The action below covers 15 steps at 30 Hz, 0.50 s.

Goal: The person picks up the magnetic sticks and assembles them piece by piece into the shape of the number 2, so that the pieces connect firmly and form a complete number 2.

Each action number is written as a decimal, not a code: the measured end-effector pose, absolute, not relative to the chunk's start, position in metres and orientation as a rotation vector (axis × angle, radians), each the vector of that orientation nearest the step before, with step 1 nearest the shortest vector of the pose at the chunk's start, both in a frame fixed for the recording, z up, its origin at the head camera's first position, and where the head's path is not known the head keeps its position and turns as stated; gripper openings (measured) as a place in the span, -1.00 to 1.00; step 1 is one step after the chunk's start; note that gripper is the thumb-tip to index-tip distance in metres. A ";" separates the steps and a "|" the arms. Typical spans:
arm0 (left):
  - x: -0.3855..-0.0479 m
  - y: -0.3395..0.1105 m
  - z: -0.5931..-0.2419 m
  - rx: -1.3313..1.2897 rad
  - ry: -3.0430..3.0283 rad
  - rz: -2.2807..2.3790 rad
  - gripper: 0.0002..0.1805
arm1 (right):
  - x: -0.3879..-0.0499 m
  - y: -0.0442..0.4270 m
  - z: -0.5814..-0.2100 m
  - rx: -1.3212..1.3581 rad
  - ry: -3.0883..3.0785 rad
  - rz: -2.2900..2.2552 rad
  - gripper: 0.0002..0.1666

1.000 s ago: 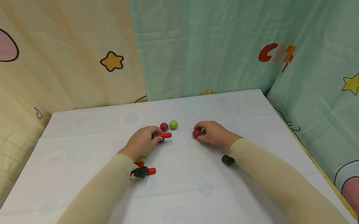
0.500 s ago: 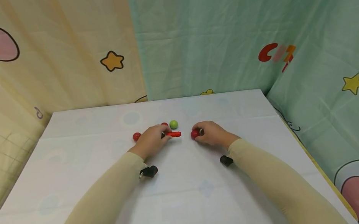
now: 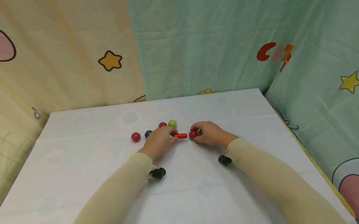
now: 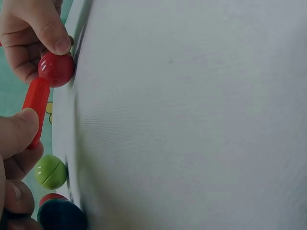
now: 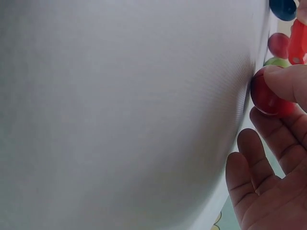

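In the head view, my left hand [image 3: 160, 142] pinches a short red plastic rod [image 3: 181, 136] between thumb and fingers. The rod points right, at a glossy red ball [image 3: 193, 135] gripped by my right hand [image 3: 212, 134]. In the left wrist view the rod's tip [image 4: 41, 82] overlaps the ball's edge; whether they touch I cannot tell. Thumb and forefinger hold the red ball [image 5: 268, 93] in the right wrist view, while the other fingers stay loosely spread. A small hole shows in the rod's end [image 5: 296, 58].
Behind my left hand lie a green ball [image 3: 172, 123] and a red ball [image 3: 162, 124]. Further left are a blue ball [image 3: 148, 133] and another red ball [image 3: 136, 136]. Something yellow [image 3: 133, 154] peeks out by the left sleeve. A white cloth covers the table [image 3: 187, 211].
My left hand has moved right with the red rod, bringing it close to the red ball and uncovering balls on the left. My right hand has shifted slightly left with its ball.
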<state>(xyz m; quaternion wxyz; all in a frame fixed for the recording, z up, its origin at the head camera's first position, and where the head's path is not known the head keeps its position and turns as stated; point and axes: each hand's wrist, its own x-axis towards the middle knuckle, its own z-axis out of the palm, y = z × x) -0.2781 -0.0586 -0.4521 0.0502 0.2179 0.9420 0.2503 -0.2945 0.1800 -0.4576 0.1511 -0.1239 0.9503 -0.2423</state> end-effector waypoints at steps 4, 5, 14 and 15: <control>-0.279 -0.056 -0.456 0.663 2.891 0.748 -0.71 | -0.294 0.178 -0.457 -0.360 2.719 -0.709 -0.50; -0.279 -0.056 -0.456 0.656 2.895 0.741 -0.71 | -0.294 0.178 -0.457 -0.365 2.718 -0.711 -0.50; -0.278 -0.051 -0.455 0.616 2.897 0.683 -0.69 | -0.294 0.176 -0.458 -0.398 2.713 -0.729 -0.53; -0.278 -0.051 -0.454 0.614 2.896 0.680 -0.69 | -0.294 0.176 -0.458 -0.404 2.713 -0.731 -0.53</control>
